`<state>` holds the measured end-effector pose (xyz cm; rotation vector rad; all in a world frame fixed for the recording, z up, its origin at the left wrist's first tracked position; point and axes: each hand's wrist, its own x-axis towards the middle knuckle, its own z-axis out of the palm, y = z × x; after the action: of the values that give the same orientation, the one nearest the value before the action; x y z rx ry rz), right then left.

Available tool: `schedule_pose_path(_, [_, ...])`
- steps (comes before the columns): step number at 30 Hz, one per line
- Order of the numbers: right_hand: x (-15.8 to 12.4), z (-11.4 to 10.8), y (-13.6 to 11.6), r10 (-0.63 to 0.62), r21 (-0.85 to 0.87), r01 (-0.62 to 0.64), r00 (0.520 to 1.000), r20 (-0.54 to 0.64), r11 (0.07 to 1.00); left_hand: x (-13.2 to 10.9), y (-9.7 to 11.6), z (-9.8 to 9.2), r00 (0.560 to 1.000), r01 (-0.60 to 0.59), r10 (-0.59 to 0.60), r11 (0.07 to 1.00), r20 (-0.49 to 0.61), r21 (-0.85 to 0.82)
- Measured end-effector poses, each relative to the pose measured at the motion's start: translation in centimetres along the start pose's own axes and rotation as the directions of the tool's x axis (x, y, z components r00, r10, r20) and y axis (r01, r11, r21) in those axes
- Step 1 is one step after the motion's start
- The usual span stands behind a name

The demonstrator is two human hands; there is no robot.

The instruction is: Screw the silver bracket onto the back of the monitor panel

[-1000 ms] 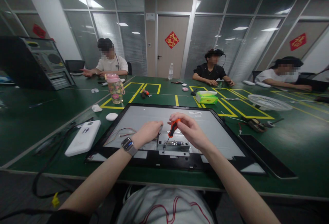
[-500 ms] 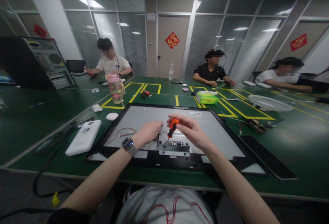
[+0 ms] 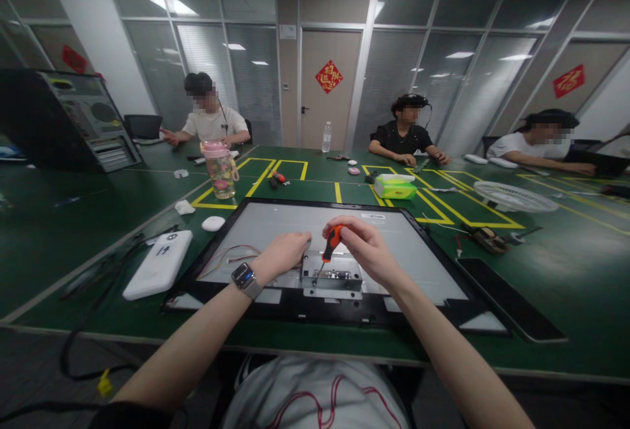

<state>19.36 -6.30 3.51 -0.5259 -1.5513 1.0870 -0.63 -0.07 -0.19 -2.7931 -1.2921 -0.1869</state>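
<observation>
An orange and black screwdriver (image 3: pixel 333 243) leans over a silver metal bracket (image 3: pixel 347 261), its tip at the bracket's lower left corner. My right hand (image 3: pixel 367 248) is closed on the top of the handle with thumb and fingers. At the bracket's left edge rests my left hand (image 3: pixel 285 252), fingers curled against it; their tips are partly hidden. Under both hands lies a flat display panel (image 3: pixel 260 222) with a grey back and black frame. Thin wires (image 3: pixel 236 252) run over the panel left of the bracket.
Left of the panel are a white power bank (image 3: pixel 160 265), a round white case (image 3: pixel 213 224) and a pink-lided bottle (image 3: pixel 217 173). A black phone-like slab (image 3: pixel 512 298) lies at right. A green tissue pack (image 3: pixel 395 186) stands beyond. Several people sit across the table.
The fingers of my right hand have curled closer round the screwdriver handle, and the handle tilts slightly differently. My left hand stays by the bracket.
</observation>
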Motion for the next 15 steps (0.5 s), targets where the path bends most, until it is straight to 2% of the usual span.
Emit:
schedule_pose_path(6, [0.13, -0.03, 0.21, -0.027, 0.039, 0.028, 0.999, -0.033, 0.999, 0.04, 0.07, 0.08, 1.0, 0.01, -0.01, 1.0, 0.002, 0.012])
schedule_pose_path(11, [0.13, -0.43, 0.17, 0.036, 0.011, -0.036, 0.998, -0.05, 0.999, 0.05, -0.03, 0.26, 1.0, 0.012, -0.012, 1.0, -0.002, 0.006])
schedule_pose_path(15, [0.07, -0.67, 0.1, 0.036, 0.012, -0.036, 0.999, 0.026, 0.999, 0.09, -0.1, 0.34, 1.0, 0.014, -0.014, 1.0, 0.002, -0.002])
